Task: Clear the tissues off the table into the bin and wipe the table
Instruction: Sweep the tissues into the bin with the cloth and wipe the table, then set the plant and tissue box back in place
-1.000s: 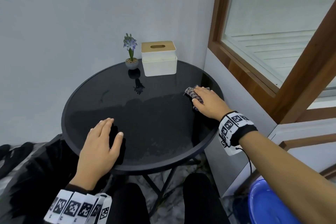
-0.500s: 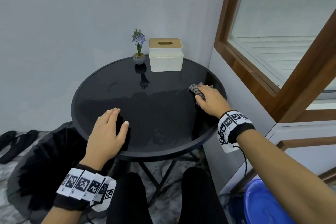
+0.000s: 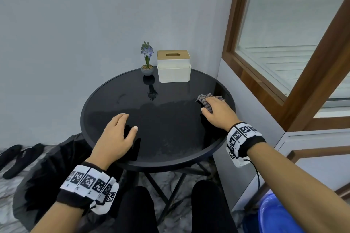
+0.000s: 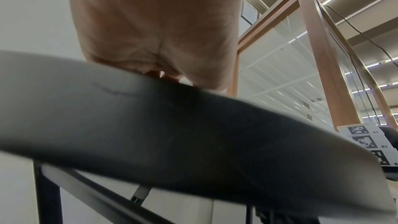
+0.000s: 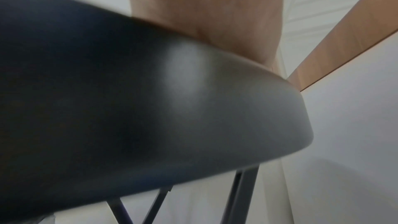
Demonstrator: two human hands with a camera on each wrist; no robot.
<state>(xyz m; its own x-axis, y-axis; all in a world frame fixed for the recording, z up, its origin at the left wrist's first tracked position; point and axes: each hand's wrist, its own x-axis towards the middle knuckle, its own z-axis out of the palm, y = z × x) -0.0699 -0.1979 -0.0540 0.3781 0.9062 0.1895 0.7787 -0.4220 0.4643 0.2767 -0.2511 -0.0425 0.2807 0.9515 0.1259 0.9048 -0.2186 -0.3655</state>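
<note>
A round black glass table (image 3: 166, 125) stands in front of me. My right hand (image 3: 215, 111) lies near its right edge and grips a bunched checked cloth (image 3: 205, 100), which sticks out past the fingers. My left hand (image 3: 115, 134) rests flat on the near left of the top, fingers straight and holding nothing. Both wrist views show only a palm, the left hand (image 4: 155, 31) and the right hand (image 5: 215, 6), above the table's dark rim (image 4: 193, 134); the fingers are hidden there. No loose tissue shows on the top. A black bin bag (image 3: 47, 168) sits on the floor at the left.
A white tissue box with a wooden lid (image 3: 173, 69) and a small potted flower (image 3: 147, 62) stand at the table's back edge. A wall and a wood-framed window (image 3: 284, 43) close the right side. A blue basin (image 3: 274, 213) and dark slippers (image 3: 17, 157) lie on the floor.
The head view has drawn back and shifted, so the table sits further right. The right hand with the cloth has barely moved near the right edge. The left hand stays put.
</note>
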